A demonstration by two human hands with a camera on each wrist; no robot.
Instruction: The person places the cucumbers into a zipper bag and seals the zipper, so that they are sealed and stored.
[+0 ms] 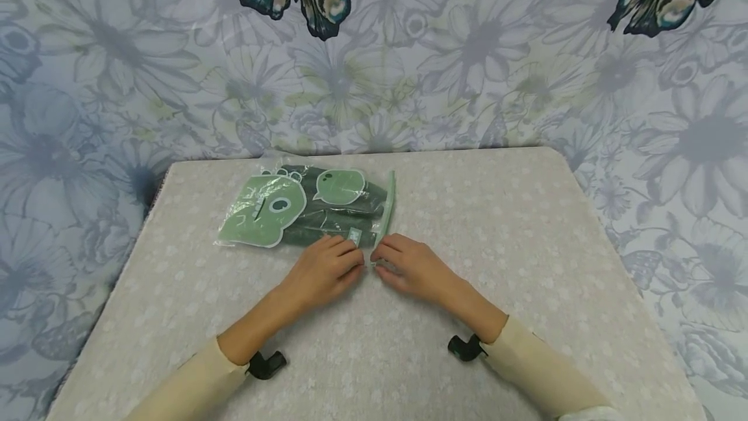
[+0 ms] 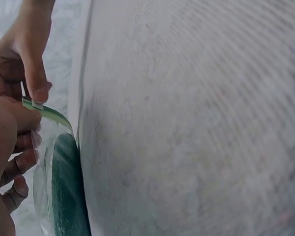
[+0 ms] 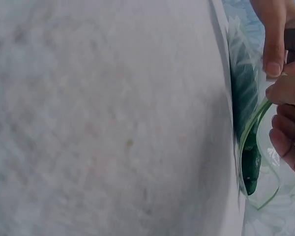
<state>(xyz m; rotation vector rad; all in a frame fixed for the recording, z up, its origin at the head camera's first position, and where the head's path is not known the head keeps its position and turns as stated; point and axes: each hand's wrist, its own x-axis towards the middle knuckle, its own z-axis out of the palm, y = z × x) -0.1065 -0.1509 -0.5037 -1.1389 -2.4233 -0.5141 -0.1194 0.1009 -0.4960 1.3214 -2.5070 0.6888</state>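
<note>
A clear zip bag [image 1: 304, 203] with a green dinosaur print lies flat on the table, dark green folded contents [image 2: 69, 182] inside. Its green zip strip [image 1: 387, 206] runs along the right end. At the strip's near corner my left hand [image 1: 327, 268] pinches the bag's edge, fingers curled. Just right of it, my right hand [image 1: 416, 268] pinches the end of the strip between thumb and fingers. The two hands almost touch. In the right wrist view the bag's mouth bows apart along the green strip [image 3: 266, 105]. A small pale piece at the strip's end is mostly hidden by fingertips.
A pale patterned cloth covers the table [image 1: 497, 213], whose far edge meets a floral curtain [image 1: 467, 70] with butterfly prints. Dark wrist camera mounts [image 1: 267, 365] stick out inward from both cream sleeves [image 1: 537, 369].
</note>
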